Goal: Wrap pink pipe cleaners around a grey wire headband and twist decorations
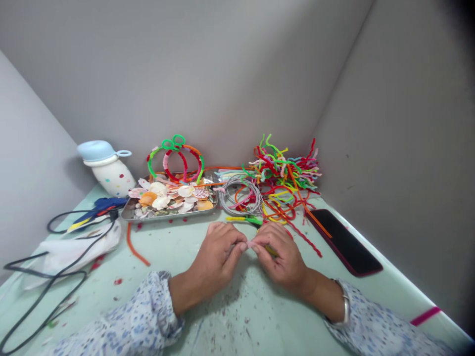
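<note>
My left hand [217, 257] and my right hand [280, 254] meet over the middle of the table, fingertips almost touching. Between them they pinch a short, pale pink fuzzy piece [250, 244] that looks like pipe cleaner; most of it is hidden by the fingers. Just beyond the hands lies a yellow and green fuzzy strip [241, 218], partly covered by my right hand. A coil of grey wire [240, 197] rests behind that, among loose pipe cleaners [282, 207] in red, orange and yellow.
A metal tray [168, 216] holds shells [159, 190], with pipe-cleaner rings [176, 160] standing behind. A white bottle [113, 175], black cable [55, 279] and plastic bag [85, 252] are at left. The pipe-cleaner bundle [285, 165] and black phone [347, 242] lie right. Grey walls enclose the table.
</note>
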Tool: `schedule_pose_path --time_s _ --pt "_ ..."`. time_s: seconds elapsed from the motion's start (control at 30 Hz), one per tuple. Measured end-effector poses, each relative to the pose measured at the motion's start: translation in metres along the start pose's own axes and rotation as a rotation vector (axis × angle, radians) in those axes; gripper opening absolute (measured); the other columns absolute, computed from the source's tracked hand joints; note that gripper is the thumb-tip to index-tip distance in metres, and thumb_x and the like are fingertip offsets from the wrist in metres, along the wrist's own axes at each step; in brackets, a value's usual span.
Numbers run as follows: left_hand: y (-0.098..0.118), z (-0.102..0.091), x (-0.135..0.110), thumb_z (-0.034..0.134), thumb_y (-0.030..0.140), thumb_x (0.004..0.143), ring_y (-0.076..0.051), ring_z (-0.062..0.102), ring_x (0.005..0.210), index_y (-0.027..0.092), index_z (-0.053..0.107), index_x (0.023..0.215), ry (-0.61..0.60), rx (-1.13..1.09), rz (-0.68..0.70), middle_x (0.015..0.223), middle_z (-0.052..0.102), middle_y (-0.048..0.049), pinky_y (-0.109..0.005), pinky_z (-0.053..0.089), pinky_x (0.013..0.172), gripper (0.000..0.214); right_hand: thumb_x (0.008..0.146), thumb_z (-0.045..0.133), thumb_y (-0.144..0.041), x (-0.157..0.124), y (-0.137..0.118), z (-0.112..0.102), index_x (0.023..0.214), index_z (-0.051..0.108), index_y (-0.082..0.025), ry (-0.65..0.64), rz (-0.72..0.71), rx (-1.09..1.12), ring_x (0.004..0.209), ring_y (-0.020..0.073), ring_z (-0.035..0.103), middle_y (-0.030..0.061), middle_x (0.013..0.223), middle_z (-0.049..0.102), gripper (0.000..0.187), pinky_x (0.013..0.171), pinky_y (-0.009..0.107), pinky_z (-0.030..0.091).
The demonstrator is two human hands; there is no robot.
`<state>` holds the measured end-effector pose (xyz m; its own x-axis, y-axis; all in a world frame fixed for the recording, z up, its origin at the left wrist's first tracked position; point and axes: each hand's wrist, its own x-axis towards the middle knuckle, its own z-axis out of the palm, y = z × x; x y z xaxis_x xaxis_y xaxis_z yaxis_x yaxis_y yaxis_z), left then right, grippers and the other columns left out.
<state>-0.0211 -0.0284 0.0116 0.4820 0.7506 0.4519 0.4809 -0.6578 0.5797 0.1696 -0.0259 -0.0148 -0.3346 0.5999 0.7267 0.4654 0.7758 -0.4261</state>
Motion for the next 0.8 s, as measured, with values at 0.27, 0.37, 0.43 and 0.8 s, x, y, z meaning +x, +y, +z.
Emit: schedule_pose_path --time_s 0.27,0.37,0.43,0.8 --pt "0.0006 0.0006 -0.0001 0.044 0.022 0.095 -0.018 0.049 0.08 0.017 0.06 0.088 -0.007 -0.002 0.017 0.079 0.057 -0.0025 -0.036 0.034 0.079 0.018 0.087 0.054 -0.014 -0.001 0.0009 -0.0002 0.091 0.057 -0.021 -0.012 -0.012 0.017 0.078 0.0202 0.054 0.0037 0.078 0.06 0.008 0.074 0.038 0.042" --pt "0.0015 0.0007 0.0004 0.044 0.023 0.095 -0.018 0.049 0.078 0.017 0.06 0.085 -0.015 -0.003 0.002 0.077 0.055 -0.0022 -0.036 0.034 0.077 0.02 0.087 0.054 -0.015 -0.001 0.0012 0.0002 0.09 0.057 -0.021 -0.021 -0.011 0.019 0.078 0.0201 0.055 0.0035 0.078 0.06 0.008 0.074 0.039 0.042" --pt "0.0021 0.0005 0.0006 0.043 0.023 0.095 -0.018 0.048 0.077 0.017 0.059 0.083 -0.024 -0.016 -0.006 0.076 0.054 -0.0021 -0.036 0.034 0.077 0.022 0.087 0.054 -0.014 -0.0011 0.0013 0.0004 0.09 0.057 -0.021 -0.026 -0.011 0.017 0.079 0.0201 0.055 0.0035 0.078 0.06 0.007 0.075 0.039 0.043" --pt "0.0002 0.0029 -0.0023 0.043 0.026 0.096 -0.018 0.05 0.08 0.017 0.06 0.084 -0.029 -0.107 -0.068 0.078 0.056 -0.002 -0.034 0.035 0.079 0.023 0.087 0.054 -0.014 -0.0025 0.0026 0.0002 0.09 0.057 -0.02 -0.031 -0.009 0.024 0.079 0.0202 0.054 0.0035 0.078 0.06 0.007 0.076 0.039 0.041"
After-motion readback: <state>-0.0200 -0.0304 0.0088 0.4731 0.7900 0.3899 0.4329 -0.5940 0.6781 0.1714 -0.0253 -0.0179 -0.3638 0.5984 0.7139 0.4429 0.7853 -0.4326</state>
